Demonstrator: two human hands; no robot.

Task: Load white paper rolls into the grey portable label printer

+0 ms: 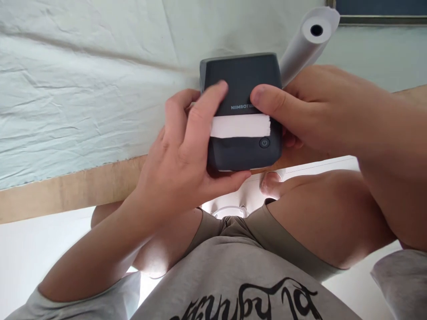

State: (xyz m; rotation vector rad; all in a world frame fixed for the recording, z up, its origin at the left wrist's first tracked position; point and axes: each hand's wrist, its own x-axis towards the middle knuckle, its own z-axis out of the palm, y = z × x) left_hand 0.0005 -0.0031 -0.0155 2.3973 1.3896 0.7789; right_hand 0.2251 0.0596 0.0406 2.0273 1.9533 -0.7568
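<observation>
Creased pale cloth (100, 102) over a wooden edge (76, 191). On my feed the dark NIIMBOT device (236, 75) is near that edge, face up to the camera, likely so logo and button stay readable. Left hand (180, 142): fingers spread, thumb along the bottom edge, steadying it. Right hand (310, 106): clamped on the side, thumb on the face. White strip (240, 126) lies across the front. Paper roll (296, 53) just beyond.

Creased pale cloth (83, 93) on wooden table (76, 189).
Bare wood along near edge; white floor (33, 255), brightly lit; dark, thin-framed panel (383, 8) upper right.
</observation>
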